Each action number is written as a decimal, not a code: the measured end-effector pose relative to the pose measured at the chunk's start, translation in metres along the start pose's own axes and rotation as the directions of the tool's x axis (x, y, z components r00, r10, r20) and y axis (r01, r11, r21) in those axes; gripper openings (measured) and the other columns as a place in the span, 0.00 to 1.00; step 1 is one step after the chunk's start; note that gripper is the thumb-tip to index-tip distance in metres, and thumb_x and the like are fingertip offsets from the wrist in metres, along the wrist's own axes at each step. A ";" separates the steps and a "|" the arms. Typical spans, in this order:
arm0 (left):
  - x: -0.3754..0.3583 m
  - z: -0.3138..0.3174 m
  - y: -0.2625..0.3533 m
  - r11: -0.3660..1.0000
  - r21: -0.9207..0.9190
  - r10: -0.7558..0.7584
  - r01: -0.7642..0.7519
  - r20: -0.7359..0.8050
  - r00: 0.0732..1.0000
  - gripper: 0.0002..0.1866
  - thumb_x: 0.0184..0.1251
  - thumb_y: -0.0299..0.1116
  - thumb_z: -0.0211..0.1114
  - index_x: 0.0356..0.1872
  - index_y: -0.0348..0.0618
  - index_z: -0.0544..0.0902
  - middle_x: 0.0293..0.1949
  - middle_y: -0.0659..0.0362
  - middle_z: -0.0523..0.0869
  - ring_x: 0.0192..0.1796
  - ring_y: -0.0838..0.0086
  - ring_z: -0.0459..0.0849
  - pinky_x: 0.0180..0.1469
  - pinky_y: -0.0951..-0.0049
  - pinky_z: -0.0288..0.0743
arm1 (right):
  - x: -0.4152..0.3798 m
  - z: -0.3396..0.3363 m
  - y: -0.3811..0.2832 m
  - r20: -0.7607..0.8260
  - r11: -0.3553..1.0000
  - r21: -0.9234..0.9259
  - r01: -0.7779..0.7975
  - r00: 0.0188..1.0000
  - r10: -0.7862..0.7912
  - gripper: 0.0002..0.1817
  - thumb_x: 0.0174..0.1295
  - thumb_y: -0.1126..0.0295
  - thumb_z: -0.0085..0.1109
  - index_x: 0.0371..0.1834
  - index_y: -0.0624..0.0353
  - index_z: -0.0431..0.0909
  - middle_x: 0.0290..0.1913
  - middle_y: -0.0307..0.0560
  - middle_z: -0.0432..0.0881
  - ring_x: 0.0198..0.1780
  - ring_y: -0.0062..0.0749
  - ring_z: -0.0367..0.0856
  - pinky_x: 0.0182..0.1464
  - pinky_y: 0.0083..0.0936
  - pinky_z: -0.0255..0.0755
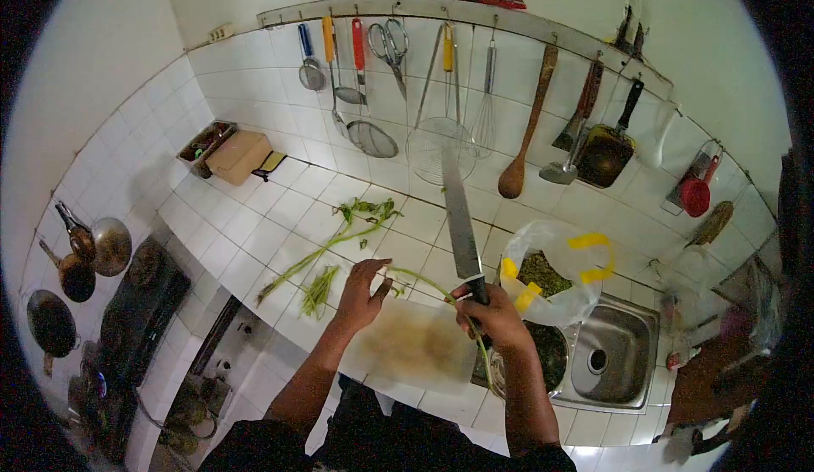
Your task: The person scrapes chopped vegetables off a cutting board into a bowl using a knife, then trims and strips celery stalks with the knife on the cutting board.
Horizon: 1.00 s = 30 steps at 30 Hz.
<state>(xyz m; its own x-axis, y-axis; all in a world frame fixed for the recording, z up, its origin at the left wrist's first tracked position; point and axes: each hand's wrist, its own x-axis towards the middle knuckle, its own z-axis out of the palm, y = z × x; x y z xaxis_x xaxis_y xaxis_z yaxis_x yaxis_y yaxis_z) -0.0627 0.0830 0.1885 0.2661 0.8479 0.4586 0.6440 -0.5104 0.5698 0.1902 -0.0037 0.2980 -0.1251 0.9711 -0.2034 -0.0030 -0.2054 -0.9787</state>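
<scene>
My right hand (498, 318) grips the black handle of a kitchen knife (459, 217), its broad blade pointing up and away. A long green stem (428, 279) also runs through that hand, its lower part hanging below the fingers. The far end of the stem reaches my left hand (360, 296), whose thumb and fingers are spread around its tip. Below both hands lies a whitish cutting board (409, 345) with a brown stain. Trimmed stems (319, 292) and a longer leafy stalk (326, 245) rest on the tiles beyond my left hand.
A plastic bag with yellow tape (585, 256) holds chopped greens (543, 274). Beside the steel sink (632, 345) stands a pot (555, 355) with dark contents. A stove (140, 302) is at left. Utensils, including a wooden spoon (530, 133), hang on the back wall.
</scene>
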 end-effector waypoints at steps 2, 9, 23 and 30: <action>0.004 0.009 0.008 0.991 -0.112 0.078 -0.070 0.064 0.995 0.17 0.70 0.29 0.55 0.58 0.43 0.70 0.51 0.50 0.80 0.59 0.58 0.74 0.64 0.61 0.64 | -0.015 -0.003 -0.007 -0.006 0.985 0.166 -0.044 0.999 0.046 0.10 0.57 0.73 0.57 0.43 0.60 0.74 0.19 0.36 0.69 0.17 0.18 0.63 0.18 0.19 0.54; -0.021 0.038 0.018 0.456 -0.828 -0.040 0.325 0.346 0.937 0.15 0.77 0.42 0.46 0.46 0.40 0.73 0.36 0.58 0.79 0.40 0.75 0.75 0.48 0.73 0.69 | -0.058 -0.018 -0.005 -0.031 0.820 0.569 -0.061 0.995 0.095 0.10 0.57 0.70 0.61 0.40 0.56 0.72 0.21 0.37 0.70 0.15 0.20 0.60 0.16 0.20 0.54; -0.002 0.051 -0.032 0.828 -0.189 0.555 -0.527 0.154 0.817 0.07 0.55 0.26 0.60 0.37 0.44 0.79 0.31 0.58 0.78 0.41 0.62 0.74 0.46 0.63 0.70 | -0.125 -0.012 0.022 -0.148 0.869 0.382 -0.314 0.908 0.393 0.09 0.57 0.67 0.63 0.31 0.61 0.75 0.18 0.42 0.73 0.16 0.27 0.70 0.16 0.24 0.63; 0.014 0.081 -0.118 0.979 0.140 0.139 -0.151 0.091 0.986 0.07 0.57 0.25 0.59 0.36 0.46 0.80 0.36 0.53 0.82 0.43 0.56 0.77 0.46 0.59 0.71 | -0.148 0.011 0.019 -0.210 0.864 0.401 -0.304 0.888 0.410 0.13 0.46 0.78 0.67 0.33 0.63 0.72 0.15 0.41 0.67 0.12 0.28 0.64 0.14 0.27 0.53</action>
<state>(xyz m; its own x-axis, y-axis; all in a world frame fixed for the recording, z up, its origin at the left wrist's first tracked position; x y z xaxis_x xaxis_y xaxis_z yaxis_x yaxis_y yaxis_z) -0.0769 0.1663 0.0728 0.4173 0.7785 0.4688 0.6904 -0.6071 0.3934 0.1976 -0.1521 0.3100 0.0963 0.8033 -0.5878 -0.3621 -0.5218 -0.7724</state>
